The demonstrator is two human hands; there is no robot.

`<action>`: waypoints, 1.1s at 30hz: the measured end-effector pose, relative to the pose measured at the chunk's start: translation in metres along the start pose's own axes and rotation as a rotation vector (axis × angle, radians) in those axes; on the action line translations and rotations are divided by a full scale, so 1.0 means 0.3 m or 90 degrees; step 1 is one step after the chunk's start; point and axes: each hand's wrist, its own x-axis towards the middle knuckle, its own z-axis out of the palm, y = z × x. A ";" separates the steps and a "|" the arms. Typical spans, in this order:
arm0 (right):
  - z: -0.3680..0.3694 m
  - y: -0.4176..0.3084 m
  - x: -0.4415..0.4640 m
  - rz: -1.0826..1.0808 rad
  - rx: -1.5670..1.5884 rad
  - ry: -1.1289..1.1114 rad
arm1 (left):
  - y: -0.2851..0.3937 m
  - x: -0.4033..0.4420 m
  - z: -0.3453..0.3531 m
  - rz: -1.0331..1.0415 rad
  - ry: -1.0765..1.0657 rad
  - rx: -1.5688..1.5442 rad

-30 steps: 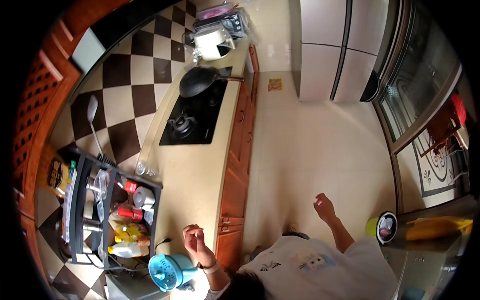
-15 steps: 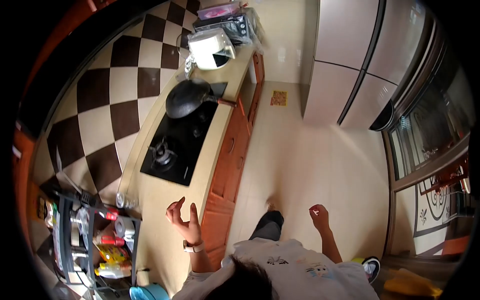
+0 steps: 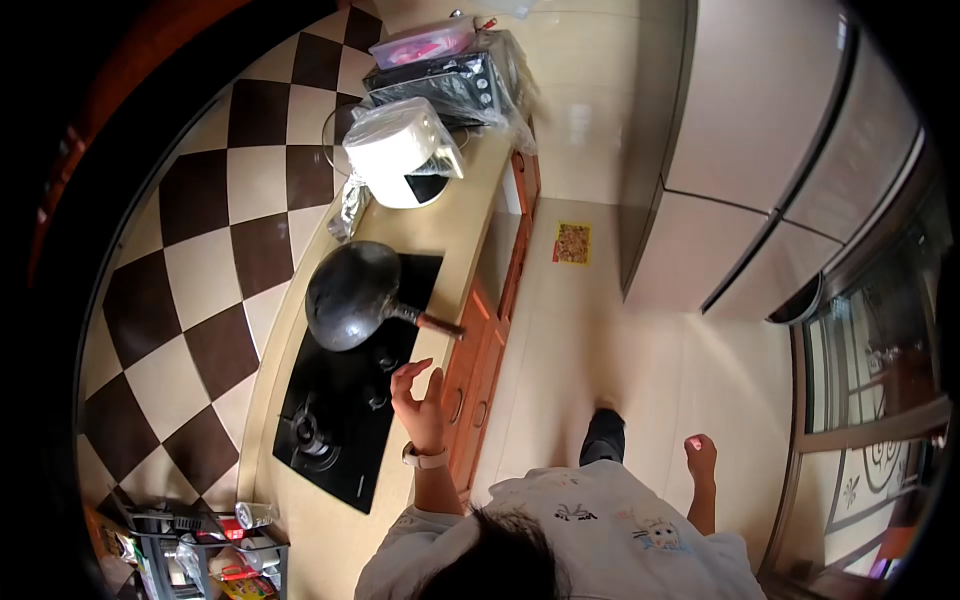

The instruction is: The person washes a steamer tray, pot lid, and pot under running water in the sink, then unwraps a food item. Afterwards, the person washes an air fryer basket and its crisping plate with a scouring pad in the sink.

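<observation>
My left hand (image 3: 418, 408) is raised at the counter's front edge, its fingers apart and curved, with nothing between them; a light band circles the wrist. Just beyond it, the dark wok (image 3: 353, 295) sits on the far part of the black stove (image 3: 335, 440). The wok's brown handle (image 3: 440, 326) points toward the cabinet side, close to my left fingertips but apart from them. My right hand (image 3: 701, 456) hangs over the floor at the right, fingers curled in; whether it holds anything is too small to tell.
A white appliance under plastic (image 3: 392, 150) stands past the wok, before a black oven (image 3: 440, 88). Cabinets (image 3: 468, 390) run below the counter. The refrigerator (image 3: 740, 150) is at the right. A loaded rack (image 3: 205, 555) stands at the lower left.
The view has moved forward along the counter. The wok and stove now appear nearer, and my left hand has come close to the wok's handle. The blue container has left the view.
</observation>
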 end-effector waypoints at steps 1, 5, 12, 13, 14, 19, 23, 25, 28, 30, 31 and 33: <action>0.005 0.010 0.094 0.044 0.004 -0.008 | -0.028 0.038 0.065 -0.075 0.020 -0.034; 0.008 -0.001 0.542 -0.024 -0.122 0.027 | -0.090 0.182 0.272 -0.284 0.072 -0.268; 0.093 -0.522 1.190 -0.202 -0.078 -0.092 | -0.379 0.525 0.386 -0.467 0.127 -0.403; 0.139 -0.601 1.240 -0.231 -0.022 -0.104 | -0.445 0.607 0.362 -0.524 0.116 -0.446; 0.180 -0.675 1.281 -0.256 0.034 -0.112 | -0.478 0.692 0.356 -0.516 0.113 -0.449; 0.416 -0.948 1.435 -0.197 0.108 -0.155 | -0.655 1.130 0.361 -0.511 0.162 -0.396; 0.601 -0.961 1.562 -0.343 0.004 -0.069 | -1.138 1.449 0.280 -0.669 0.100 -0.608; 0.586 -1.063 1.587 -0.221 0.122 -0.135 | -1.215 1.566 0.345 -0.694 0.226 -0.419; 0.577 -1.094 1.660 -0.253 0.039 -0.096 | -1.434 1.651 0.339 -0.761 0.260 -0.482; 0.574 -1.141 1.727 -0.230 0.013 -0.071 | -1.450 1.708 0.384 -0.771 0.422 -0.437; 0.589 -1.159 1.767 -0.234 0.008 -0.074 | -1.450 1.735 0.392 -0.774 0.427 -0.439; 0.626 -1.188 1.833 -0.189 0.004 0.014 | -1.448 1.746 0.357 -0.617 0.411 -0.284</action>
